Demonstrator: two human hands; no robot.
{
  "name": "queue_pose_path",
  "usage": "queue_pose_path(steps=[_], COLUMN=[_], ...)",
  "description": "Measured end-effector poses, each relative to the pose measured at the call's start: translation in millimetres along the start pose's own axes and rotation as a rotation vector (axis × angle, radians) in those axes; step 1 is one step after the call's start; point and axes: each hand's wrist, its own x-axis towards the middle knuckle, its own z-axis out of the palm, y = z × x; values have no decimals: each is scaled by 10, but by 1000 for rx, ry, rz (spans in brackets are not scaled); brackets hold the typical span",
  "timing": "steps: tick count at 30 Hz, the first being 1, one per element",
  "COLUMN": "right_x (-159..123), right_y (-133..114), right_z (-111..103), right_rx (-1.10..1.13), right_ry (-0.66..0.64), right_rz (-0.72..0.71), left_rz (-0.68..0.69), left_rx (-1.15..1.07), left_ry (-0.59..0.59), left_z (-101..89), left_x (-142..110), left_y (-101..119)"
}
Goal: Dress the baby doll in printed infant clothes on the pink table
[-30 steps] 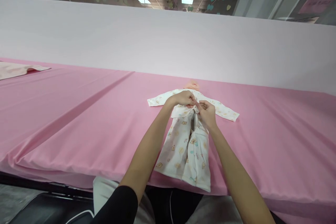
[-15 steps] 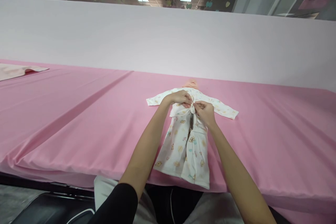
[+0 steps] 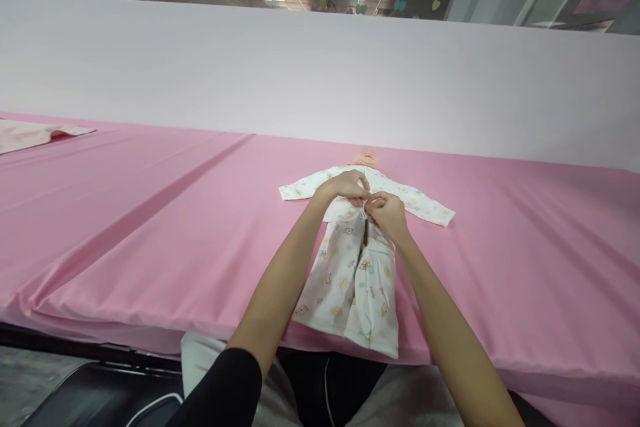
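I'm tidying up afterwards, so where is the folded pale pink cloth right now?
In the head view, the pale pink cloth lies at the far left, on the pink table cover, near the white partition.

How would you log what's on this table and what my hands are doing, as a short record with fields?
left hand: fingers pinched at the baby outfit's front
right hand: fingers pinched close beside the left
baby outfit: white, printed, sleeves spread
doll's head: at the collar, partly visible
tablecloth: pink, creased
pale pink cloth: far left
behind: white partition
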Motion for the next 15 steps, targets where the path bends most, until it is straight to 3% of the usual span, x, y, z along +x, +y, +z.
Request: queue_pose_path(steps=[6,8,15], right_x=[27,39,66], right_y=[49,61,38], right_z=[12,16,8], right_rx=[107,129,266], right_ry=[-10,14,-6], right_rz=[95,125,241], left_rz=[19,40,95], left_rx=[459,513,98], left_ry=[150,154,-25], left_z=[195,206,20], left_x=[-79,-83,-44], left_y=[202,213,-47])
